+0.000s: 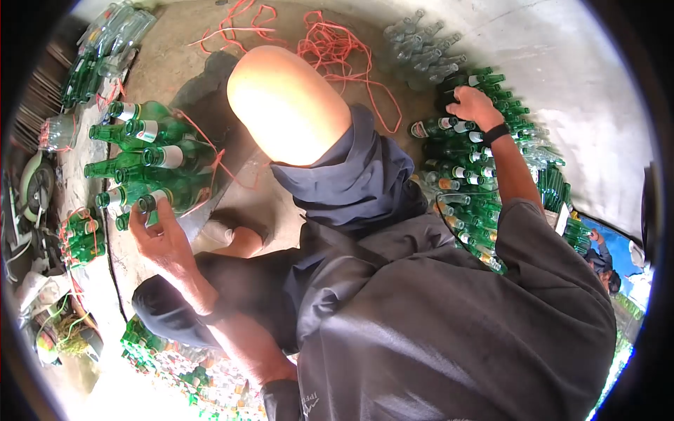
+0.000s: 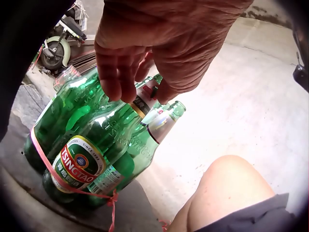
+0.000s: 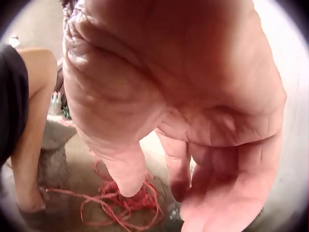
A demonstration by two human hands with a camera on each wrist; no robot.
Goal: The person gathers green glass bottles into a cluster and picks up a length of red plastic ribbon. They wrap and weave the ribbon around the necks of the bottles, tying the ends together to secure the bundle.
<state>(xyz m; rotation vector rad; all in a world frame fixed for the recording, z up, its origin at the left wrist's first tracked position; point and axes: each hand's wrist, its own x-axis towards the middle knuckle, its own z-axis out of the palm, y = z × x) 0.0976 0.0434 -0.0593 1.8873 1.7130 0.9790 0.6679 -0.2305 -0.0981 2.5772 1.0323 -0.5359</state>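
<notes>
My left hand (image 1: 163, 242) grips the neck of a green beer bottle (image 1: 156, 201) at the near side of a bundle. In the left wrist view, thumb and fingers close round the labelled neck, and a Tsingtao label (image 2: 78, 165) shows on a bottle below. A pink-red plastic string (image 2: 46, 159) runs round the bundle's lower part, knotted at one corner. Over on the right, my right hand (image 1: 474, 107), a dark band on its wrist, reaches above rows of green bottles (image 1: 460, 151). Its fingers are loosely bent, with nothing between them in the right wrist view (image 3: 193, 145).
A loose heap of red string (image 1: 330, 45) lies on the floor ahead. Clear bottles (image 1: 425, 49) stand by the white wall at back right. More tied bottles (image 1: 83, 237) are on the left, near a wheeled vehicle (image 2: 54, 52). My bent knee (image 1: 288, 105) rises between both groups.
</notes>
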